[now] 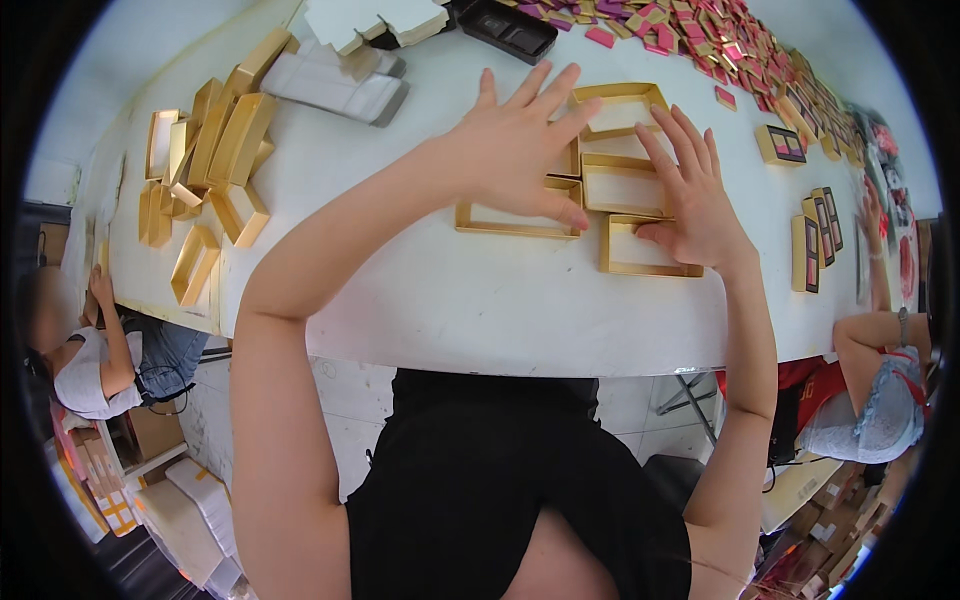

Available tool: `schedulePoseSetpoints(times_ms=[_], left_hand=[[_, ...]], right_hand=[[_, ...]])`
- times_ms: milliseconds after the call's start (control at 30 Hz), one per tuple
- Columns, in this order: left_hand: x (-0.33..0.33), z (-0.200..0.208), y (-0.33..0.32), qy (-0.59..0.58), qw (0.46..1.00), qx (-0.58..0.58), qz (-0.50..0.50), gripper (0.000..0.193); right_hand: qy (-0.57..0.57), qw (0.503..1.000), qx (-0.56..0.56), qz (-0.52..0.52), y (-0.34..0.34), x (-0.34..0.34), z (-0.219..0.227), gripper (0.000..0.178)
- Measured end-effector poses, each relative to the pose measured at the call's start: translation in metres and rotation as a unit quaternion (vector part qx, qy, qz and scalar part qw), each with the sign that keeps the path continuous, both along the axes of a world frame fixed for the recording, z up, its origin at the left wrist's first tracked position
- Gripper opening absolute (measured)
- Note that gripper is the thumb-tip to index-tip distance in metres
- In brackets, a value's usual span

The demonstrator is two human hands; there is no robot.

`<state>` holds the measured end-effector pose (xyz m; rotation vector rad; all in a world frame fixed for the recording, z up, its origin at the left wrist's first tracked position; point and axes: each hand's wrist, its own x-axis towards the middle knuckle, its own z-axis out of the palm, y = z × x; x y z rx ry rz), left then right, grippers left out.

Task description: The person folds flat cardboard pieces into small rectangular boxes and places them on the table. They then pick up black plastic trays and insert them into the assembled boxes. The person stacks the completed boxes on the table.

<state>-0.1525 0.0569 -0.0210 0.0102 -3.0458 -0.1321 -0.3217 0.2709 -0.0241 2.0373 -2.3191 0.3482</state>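
Note:
Several open gold box trays with white insides lie close together on the white table in front of me. My left hand (520,150), fingers spread, is over the left ones, its thumb at the edge of a front-left box tray (520,228). My right hand (695,195) is also spread, over the right side of the group. Its thumb reaches over the front-right box tray (650,268), and its fingers are by the middle box tray (615,185). Farther back is another box tray (625,95). Neither hand is closed around anything.
A heap of gold box trays (235,140) is at left, beside clear-wrapped white packs (335,85). A black plastic tray (508,28) and a pile of small pink and gold pieces (690,35) lie at the back. Filled boxes (805,250) stand at right. Two people sit at the sides.

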Motion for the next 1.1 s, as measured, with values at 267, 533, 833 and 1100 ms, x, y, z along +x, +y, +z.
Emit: schedulePoseSetpoints(times_ms=[267,533,833,1100], left_hand=[[0.026,-0.012,0.004,-0.055,0.997,0.012,0.06,0.105],[0.023,-0.022,-0.01,-0.007,1.0,-0.001,-0.022,0.096],[0.0,-0.038,0.007,0.067,0.996,0.004,-0.058,0.088],[-0.047,-0.031,-0.017,0.058,0.994,-0.009,-0.089,0.08]], right_hand=[[0.0,0.999,0.042,0.001,-0.02,-0.021,-0.003,0.102],[0.033,0.999,0.014,-0.002,-0.007,-0.011,-0.015,0.088],[-0.013,0.999,0.024,-0.02,-0.001,-0.015,-0.009,0.084],[-0.07,0.996,0.045,-0.038,0.007,-0.039,-0.006,0.086]])
